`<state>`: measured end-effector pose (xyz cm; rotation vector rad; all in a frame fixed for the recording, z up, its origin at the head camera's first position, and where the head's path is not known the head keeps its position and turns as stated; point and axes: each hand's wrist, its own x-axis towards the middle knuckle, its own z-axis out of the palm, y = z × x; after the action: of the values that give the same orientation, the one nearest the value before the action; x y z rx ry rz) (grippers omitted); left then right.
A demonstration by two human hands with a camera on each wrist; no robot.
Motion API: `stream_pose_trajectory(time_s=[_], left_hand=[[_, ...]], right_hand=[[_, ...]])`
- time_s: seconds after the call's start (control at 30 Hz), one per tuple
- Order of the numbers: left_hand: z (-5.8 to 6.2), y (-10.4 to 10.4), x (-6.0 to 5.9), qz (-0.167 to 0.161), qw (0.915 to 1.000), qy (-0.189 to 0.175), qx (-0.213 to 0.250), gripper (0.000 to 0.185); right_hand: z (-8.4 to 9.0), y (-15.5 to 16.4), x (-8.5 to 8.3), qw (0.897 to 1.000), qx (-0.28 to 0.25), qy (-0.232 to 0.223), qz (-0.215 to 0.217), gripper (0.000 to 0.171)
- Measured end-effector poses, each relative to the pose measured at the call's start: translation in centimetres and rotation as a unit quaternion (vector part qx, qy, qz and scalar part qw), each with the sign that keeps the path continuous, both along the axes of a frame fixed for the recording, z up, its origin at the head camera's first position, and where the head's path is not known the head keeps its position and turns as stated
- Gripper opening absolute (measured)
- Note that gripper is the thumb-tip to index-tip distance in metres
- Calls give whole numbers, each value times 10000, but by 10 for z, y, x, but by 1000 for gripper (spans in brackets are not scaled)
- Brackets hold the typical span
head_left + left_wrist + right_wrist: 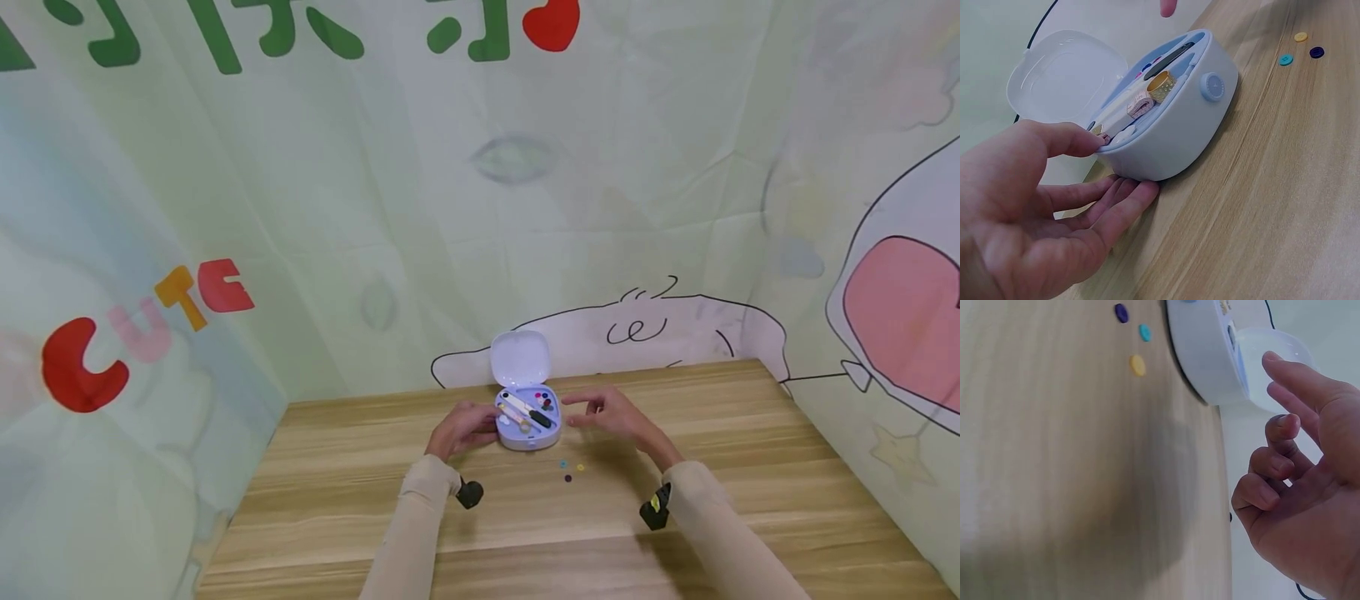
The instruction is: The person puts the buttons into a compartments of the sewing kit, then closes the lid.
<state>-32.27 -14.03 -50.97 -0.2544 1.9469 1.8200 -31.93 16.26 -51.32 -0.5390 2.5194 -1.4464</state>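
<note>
Now, from the head view, the little pale-blue sewing kit case (527, 421) sits on the wooden table (337, 500) near the back edge, its lid (520, 358) standing open, and what lies inside is too small to sort out here beyond a dark tool and some coloured dots. The left hand (463, 427) is against the case's left side, fingers partly hidden behind it; the right hand (611, 411) hovers just to the right, fingers loosely spread, holding nothing. Three tiny buttons (570, 471) lie on the wood in front of the case, barely specks. Both sleeves are cut off at the bottom edge. Over to the left wrist view, and it is clearer: the left hand (1054, 206) has its thumb on the rim and its fingers (1124, 203) tucked under the case's side (1166, 140), cradling it. A gold thimble (1162, 86) and a pinkish roll (1139, 103) show inside, things the head view never resolves; the buttons (1300, 47) lie well apart at top right. A fingertip pokes in at the top, cut off. The right wrist view shows only part of the case wall (1204, 356), the lid blurred behind, and the right hand (1300, 487) with fingers loosely curled, clear of the case, the buttons (1138, 365) beside it.
</note>
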Motion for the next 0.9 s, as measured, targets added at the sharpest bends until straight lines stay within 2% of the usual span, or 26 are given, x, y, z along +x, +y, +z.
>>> stream_pose_trajectory(time_s=[0.2,0.47,0.67,0.9], left_hand=[[-1,0,0,3,10000,-6,-7,37],[-1,1,1,-13,10000,61,-4,36],[1,1,1,-41,10000,18,-22,36],[2,1,2,-48,10000,14,-81,38]], right_hand=[[-7,3,10,9997,147,-162,138,37],[-15,6,17,9973,473,41,562,33],[-19,10,23,9947,514,70,888,29],[-25,13,28,9924,589,42,1077,20]])
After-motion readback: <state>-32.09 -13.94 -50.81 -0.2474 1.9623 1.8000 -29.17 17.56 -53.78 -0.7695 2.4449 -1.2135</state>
